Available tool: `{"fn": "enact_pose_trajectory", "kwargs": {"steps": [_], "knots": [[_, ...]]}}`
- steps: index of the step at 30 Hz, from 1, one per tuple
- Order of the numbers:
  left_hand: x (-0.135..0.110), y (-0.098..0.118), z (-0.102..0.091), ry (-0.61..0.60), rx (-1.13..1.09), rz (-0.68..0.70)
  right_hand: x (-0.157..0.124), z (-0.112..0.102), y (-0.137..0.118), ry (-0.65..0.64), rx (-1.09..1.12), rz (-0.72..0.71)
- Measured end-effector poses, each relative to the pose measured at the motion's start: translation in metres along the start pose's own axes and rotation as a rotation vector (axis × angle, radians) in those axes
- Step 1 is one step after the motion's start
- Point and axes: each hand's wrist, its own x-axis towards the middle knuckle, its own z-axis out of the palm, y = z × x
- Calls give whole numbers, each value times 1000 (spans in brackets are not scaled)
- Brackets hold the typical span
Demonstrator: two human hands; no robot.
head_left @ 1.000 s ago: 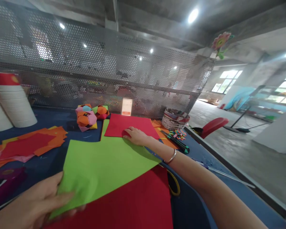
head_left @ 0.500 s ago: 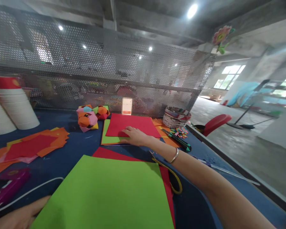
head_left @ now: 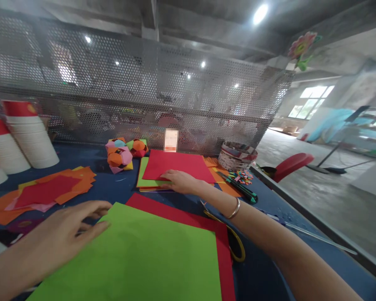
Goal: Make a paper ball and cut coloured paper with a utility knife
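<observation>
1. At the far left, stacks of white paper cups (head_left: 31,133) with red rims stand on the blue table (head_left: 108,193), in front of a perforated metal screen (head_left: 144,96).
2. Just nearer lies a loose pile of orange and red paper (head_left: 47,190), flat on the table.
3. The left hand (head_left: 62,234) comes in from the lower left, palm down. Its fingers are loosely spread and its fingertips rest on the far left corner of the big green sheet (head_left: 138,259). It pinches nothing.
4. The big green sheet lies flat at the near middle of the table, on top of a near red sheet (head_left: 188,217) whose far and right edges show beyond it.
5. Behind, near the screen, sit folded paper balls (head_left: 120,154) in orange, pink and green.
6. Right of the balls is a far stack of paper, a red top sheet (head_left: 177,166) over a green one (head_left: 143,179). The right hand (head_left: 181,182) lies on the stack's near edge, palm down. Its fingers are flat and close together, pressing rather than gripping. A metal bangle (head_left: 235,209) circles that wrist.
7. Yellow-handled scissors (head_left: 236,246) lie under the right forearm, touching the near red sheet's right edge.
8. Farther right stand a woven basket (head_left: 236,154), dark pens (head_left: 238,186) beside small coloured paper bits (head_left: 244,176), and a red chair (head_left: 290,165) past the table edge.
</observation>
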Motion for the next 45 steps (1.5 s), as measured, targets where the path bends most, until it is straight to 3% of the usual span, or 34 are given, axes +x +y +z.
{"fn": "enact_pose_trajectory", "kwargs": {"steps": [2, 4, 6, 14, 30, 37, 45], "knots": [[15, 20, 16, -104, -84, -18, 1, -2, 1, -2, 5, -12], [32, 35, 33, -125, -343, -170, 1, -3, 2, 0, 9, -17], [49, 41, 46, -170, -448, -234, 0, -3, 2, 4, 12, -17], [97, 36, 78, -200, -723, -359, 0, -1, 3, 6, 29, -13], [108, 11, 86, -260, -954, -251, -2, -1, -3, -3, 9, -14], [109, 13, 89, -246, -864, -303, -1, 0, -16, 16, 37, 70], [111, 32, 100, -194, -669, -409, 22, 8, -40, 52, -2, 168]]}}
